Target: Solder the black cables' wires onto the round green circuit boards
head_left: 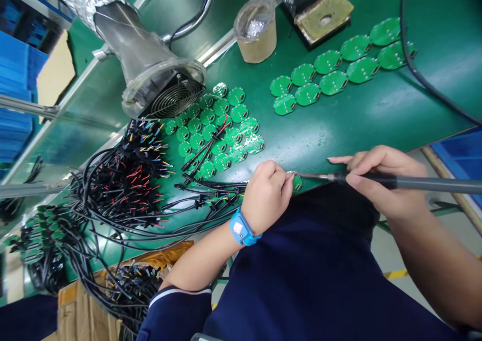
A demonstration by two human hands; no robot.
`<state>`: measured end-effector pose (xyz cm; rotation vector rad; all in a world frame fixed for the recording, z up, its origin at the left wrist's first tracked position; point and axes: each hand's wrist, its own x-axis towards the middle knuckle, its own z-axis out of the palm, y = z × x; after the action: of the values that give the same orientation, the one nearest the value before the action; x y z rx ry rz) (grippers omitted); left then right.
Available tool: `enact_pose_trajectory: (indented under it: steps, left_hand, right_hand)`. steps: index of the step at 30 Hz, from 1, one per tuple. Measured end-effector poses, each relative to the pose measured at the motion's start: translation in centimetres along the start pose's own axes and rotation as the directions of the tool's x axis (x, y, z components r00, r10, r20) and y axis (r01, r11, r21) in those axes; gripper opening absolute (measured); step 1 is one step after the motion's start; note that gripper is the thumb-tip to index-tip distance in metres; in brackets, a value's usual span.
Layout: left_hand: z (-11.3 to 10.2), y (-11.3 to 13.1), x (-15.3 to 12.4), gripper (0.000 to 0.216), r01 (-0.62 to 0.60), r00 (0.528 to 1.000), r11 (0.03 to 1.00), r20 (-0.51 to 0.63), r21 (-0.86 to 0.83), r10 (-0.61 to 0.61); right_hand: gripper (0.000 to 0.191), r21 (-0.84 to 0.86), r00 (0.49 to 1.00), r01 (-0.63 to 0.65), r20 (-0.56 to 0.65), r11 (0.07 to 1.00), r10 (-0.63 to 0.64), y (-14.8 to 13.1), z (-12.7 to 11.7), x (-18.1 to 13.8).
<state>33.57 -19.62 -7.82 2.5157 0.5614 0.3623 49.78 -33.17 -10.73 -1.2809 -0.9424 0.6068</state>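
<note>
Your left hand (268,196) pinches a small round circuit board (297,182) at the mat's near edge, just right of the black wire bundle (124,180); judge it light, stiff and fragile, so grip its rim; right of the board, your right hand (380,178) is closed around the soldering iron (414,183), tip touching the board.

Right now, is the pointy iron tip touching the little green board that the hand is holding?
Touching, as far as the head view shows: the iron in the right hand ends right at the board, pinched by the left hand, with no gap visible.
</note>
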Motion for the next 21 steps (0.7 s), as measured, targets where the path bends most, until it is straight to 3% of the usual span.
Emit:
enact_pose_trajectory:
  steps: [8,21]
  left_hand:
    - [-0.03,-0.04,-0.19,0.020,-0.015,1.000,1.000,0.013,0.014,0.014]
    - [-0.25,0.13,-0.44,0.019,-0.173,0.983,0.958,0.104,0.229,0.153]
  right_hand:
    - [0.011,0.279,0.994,-0.004,-0.103,0.960,0.034,-0.02,-0.55,0.50]
    - [0.014,0.076,0.999,-0.020,0.037,0.997,0.017,0.09,-0.80,0.09]
